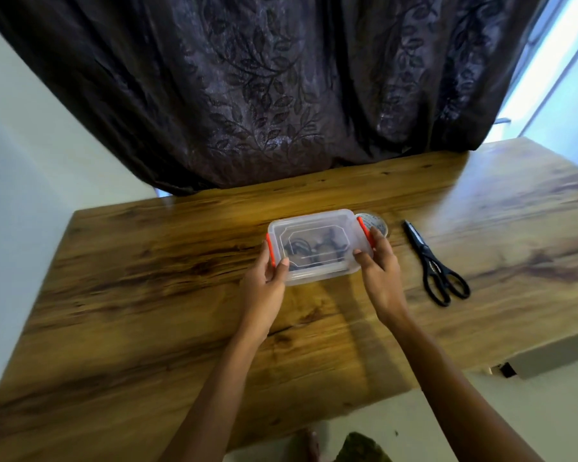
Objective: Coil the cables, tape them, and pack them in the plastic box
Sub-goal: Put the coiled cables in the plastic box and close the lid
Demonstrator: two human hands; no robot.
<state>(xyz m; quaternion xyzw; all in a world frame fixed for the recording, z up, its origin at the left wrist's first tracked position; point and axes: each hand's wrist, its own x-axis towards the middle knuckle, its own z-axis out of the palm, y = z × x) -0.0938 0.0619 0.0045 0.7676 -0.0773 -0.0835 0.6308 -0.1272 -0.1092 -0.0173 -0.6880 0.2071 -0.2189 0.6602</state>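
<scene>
One lidded plastic box, dark cables inside, left hand and right hand gripping its two ends, one tape roll behind it, one scissors right of it

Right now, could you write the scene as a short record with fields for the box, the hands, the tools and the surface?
box: clear rectangular plastic box, lid on, orange latches at both ends
contents: dark cables, seen through the lid
hands: left hand grips the left end, right hand grips the right end, thumbs on the lid
tools: round tape roll behind the box's right end; black scissors further right, blades closed
surface: brown wooden table
</scene>
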